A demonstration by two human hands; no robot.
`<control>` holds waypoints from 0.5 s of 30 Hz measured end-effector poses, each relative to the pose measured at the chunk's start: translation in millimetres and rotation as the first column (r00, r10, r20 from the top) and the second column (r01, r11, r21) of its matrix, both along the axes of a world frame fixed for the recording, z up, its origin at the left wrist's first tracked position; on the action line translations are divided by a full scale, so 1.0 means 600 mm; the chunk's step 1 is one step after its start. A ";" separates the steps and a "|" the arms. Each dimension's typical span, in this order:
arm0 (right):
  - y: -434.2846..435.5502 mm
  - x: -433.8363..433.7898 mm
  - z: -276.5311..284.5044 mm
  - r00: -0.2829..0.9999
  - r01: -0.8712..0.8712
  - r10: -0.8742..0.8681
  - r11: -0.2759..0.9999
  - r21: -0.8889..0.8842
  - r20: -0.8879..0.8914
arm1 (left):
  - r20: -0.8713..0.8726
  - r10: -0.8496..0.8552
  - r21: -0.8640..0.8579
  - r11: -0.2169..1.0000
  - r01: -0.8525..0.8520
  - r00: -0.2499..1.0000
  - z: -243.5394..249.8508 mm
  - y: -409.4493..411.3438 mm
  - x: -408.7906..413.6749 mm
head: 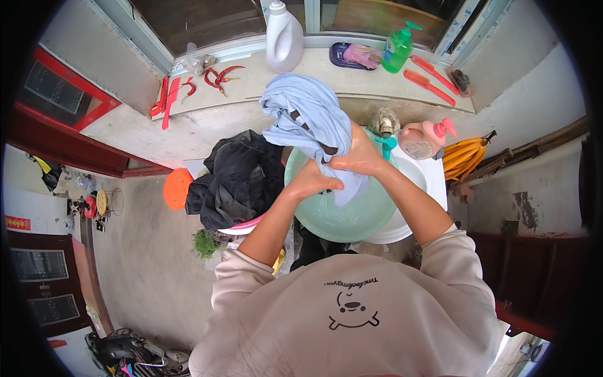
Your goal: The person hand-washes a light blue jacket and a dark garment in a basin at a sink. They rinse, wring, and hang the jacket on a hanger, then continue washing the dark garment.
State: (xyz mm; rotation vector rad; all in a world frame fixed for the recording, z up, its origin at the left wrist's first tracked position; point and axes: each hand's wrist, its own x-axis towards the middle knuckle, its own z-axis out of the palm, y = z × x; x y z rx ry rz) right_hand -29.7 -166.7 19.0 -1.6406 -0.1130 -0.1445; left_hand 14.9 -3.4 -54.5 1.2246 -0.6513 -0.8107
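A bundled light blue cloth garment [308, 113] is held up over a pale green plastic basin [348, 219]. My left hand [315, 181] grips its lower end from the left, with the thumb pointing right. From the right, my right hand [360, 153] is closed around the twisted part just above. Both hands look wet, and a loose end of the cloth hangs over the basin. The basin rests on a white sink [421, 188], below a tap with a teal handle [387, 142]. Parts of my fingers are hidden by the cloth.
Dark clothes [235, 181] fill a pink-rimmed tub at left. A pink pump bottle [421, 139] stands right of the tap. On the sill are a white jug [283, 42], a green pump bottle [398, 49], red combs [428, 87] and dried chillies [219, 79].
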 end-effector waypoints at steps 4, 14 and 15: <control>0.027 0.014 0.014 0.996 0.057 -0.064 0.992 0.109 0.063 | -0.324 -0.040 -0.042 0.999 0.028 0.945 0.007 -0.010 -0.007; -0.010 0.021 0.030 0.990 0.142 -0.105 0.776 -0.615 0.095 | -0.082 0.129 0.063 0.990 -0.124 0.988 0.032 -0.041 -0.001; -0.022 0.019 0.013 0.993 0.118 -0.098 0.857 -0.501 0.067 | -0.039 0.202 0.038 0.979 -0.201 0.979 0.023 -0.054 -0.003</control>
